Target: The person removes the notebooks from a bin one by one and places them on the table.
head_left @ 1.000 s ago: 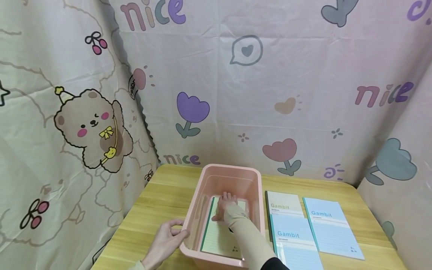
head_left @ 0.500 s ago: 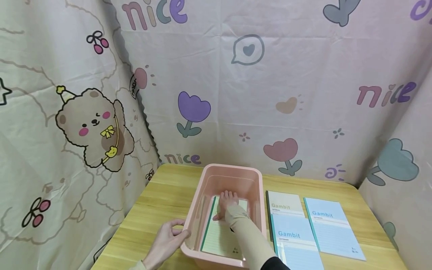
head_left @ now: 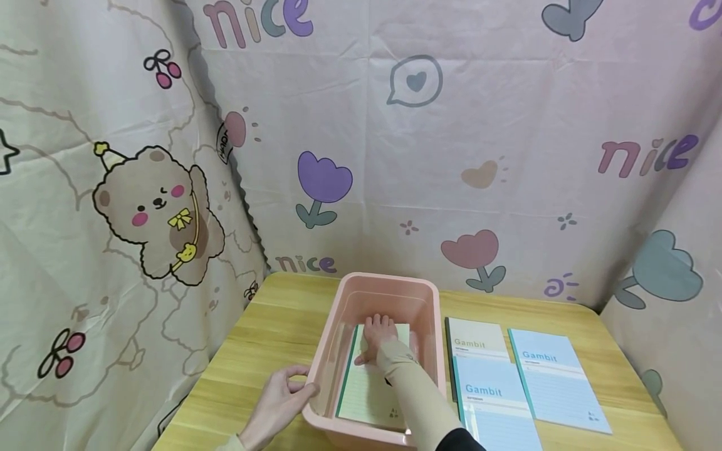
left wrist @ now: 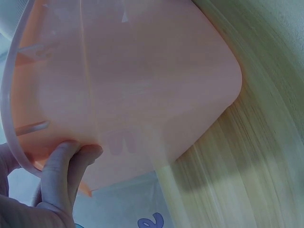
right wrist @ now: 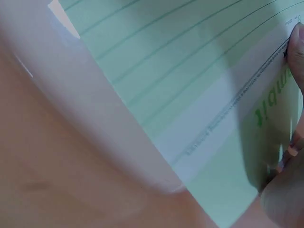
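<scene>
A deep pink plastic bin point(head_left: 389, 300) stands on the table. My left hand point(head_left: 280, 399) grips its near-left rim, and in the left wrist view the fingers point(left wrist: 59, 173) lie against the outer wall. A pale green notebook point(head_left: 363, 394) with a dark green spine is inside the bin. My right hand point(head_left: 379, 338) reaches in and holds the notebook near its far edge. In the right wrist view the thumb point(right wrist: 297, 54) lies on the cover and the other fingers point(right wrist: 285, 197) are at the edge, partly out of frame. The sleeve hides the notebook's right part.
Right of the bin lie a cream notebook point(head_left: 479, 332), a light blue notebook point(head_left: 496, 407) overlapping it, and another light blue notebook point(head_left: 564, 382). The wooden table point(head_left: 282, 319) ends at patterned cloth hangings point(head_left: 395, 156) behind and at the sides.
The notebook in the bin has shifted slightly left and away from me, together with a small motion of my right hand. My left hand keeps its place on the rim.
</scene>
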Tool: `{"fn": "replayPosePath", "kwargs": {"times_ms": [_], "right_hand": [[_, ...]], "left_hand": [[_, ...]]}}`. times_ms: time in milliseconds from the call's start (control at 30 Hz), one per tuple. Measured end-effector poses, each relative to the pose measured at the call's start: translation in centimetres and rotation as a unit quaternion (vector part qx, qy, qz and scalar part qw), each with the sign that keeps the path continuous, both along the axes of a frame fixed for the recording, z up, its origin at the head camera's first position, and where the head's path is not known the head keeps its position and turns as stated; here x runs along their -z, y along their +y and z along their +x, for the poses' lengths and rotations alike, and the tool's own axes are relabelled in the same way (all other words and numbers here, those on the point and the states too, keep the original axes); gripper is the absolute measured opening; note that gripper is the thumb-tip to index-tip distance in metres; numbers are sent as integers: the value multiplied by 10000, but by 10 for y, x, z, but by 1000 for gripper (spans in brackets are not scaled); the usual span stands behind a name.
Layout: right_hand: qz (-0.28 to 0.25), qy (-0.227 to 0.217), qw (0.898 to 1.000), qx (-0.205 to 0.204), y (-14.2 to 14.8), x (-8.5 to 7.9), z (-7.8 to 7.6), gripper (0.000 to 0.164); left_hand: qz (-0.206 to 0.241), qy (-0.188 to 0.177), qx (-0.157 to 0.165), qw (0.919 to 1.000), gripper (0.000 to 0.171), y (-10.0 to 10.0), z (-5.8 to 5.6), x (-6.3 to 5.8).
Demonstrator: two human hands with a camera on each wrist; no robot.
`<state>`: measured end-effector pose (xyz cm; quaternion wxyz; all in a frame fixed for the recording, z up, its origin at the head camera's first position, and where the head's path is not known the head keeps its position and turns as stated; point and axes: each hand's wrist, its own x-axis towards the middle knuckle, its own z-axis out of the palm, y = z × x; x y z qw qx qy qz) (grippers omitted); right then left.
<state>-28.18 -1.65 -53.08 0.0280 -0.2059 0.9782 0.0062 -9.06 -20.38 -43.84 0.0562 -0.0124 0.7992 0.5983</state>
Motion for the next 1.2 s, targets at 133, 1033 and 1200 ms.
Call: {"fn": "replayPosePath", "kwargs": {"times_ms": [133, 1033, 1200], "right_hand": [[-265, -207, 9994, -3, 1, 0, -3, 93], [-83, 743, 9968, 299, -6, -28, -9, 77], [-123, 800, 9962, 320, -6, -43, -10, 80]], "left_hand": [[-55, -8, -39, 10000, 49, 1, -1, 0], [126, -72, 14, 9999, 48, 2, -2, 1], [118, -83, -6, 9999, 49, 2, -2, 0]]}}
